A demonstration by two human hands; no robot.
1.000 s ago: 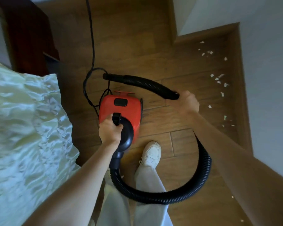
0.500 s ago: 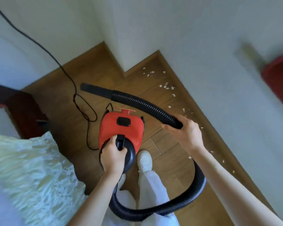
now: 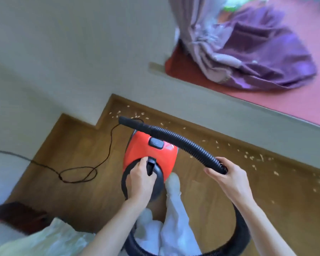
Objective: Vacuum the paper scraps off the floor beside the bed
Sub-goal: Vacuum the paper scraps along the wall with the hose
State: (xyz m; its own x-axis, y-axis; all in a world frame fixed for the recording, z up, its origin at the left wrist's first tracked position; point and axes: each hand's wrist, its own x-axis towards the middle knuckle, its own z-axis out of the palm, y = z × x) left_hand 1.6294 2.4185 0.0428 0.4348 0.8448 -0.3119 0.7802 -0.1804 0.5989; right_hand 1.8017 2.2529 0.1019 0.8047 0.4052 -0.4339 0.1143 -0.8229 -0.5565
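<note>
A small red vacuum cleaner [image 3: 146, 152] hangs above the wooden floor [image 3: 81, 182]. My left hand [image 3: 139, 179] grips its black handle. My right hand [image 3: 227, 177] holds the black ribbed hose [image 3: 185, 143], which loops behind my legs back to the machine. The hose's nozzle end [image 3: 124, 120] points up-left in the air, over the scraps near the wall corner. Several white paper scraps [image 3: 255, 161] lie along the skirting board to the right, and more paper scraps [image 3: 118, 114] lie in the corner.
The black power cord [image 3: 78, 174] lies looped on the floor to the left. A pale bedspread [image 3: 44, 239] fills the bottom left beside a dark wooden bed frame [image 3: 17, 213]. A red ledge [image 3: 266, 93] with purple curtain cloth [image 3: 257, 58] lies above the wall at right.
My view has swung right and upward, bringing the red ledge and curtain into sight. The vacuum and hose stay in my hands, and the nozzle now lies over the corner scraps.
</note>
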